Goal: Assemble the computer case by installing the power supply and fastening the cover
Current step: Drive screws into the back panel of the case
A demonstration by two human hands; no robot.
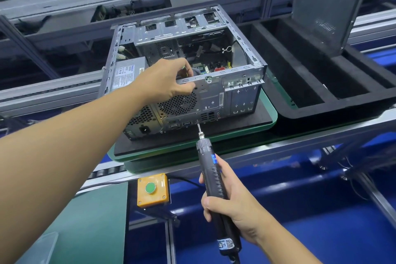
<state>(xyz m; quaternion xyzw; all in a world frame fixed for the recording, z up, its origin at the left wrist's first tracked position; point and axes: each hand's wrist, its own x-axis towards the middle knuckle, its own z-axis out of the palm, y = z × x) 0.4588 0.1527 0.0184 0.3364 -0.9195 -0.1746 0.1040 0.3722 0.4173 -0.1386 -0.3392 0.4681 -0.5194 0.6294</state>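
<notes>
Grey steel computer case point(235, 96) lies open, left hand point(169, 79) gripping its near upper rim, right hand point(233, 206) clasping a black electric screwdriver point(211, 169), bit touching the case's near face.

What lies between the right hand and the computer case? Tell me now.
In the head view, the electric screwdriver: the right hand grips it, and its bit reaches the computer case at its rear panel, over the green pallet.

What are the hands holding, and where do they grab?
The right hand grips the electric screwdriver around its handle. The left hand holds the computer case by its top rear edge.
</notes>
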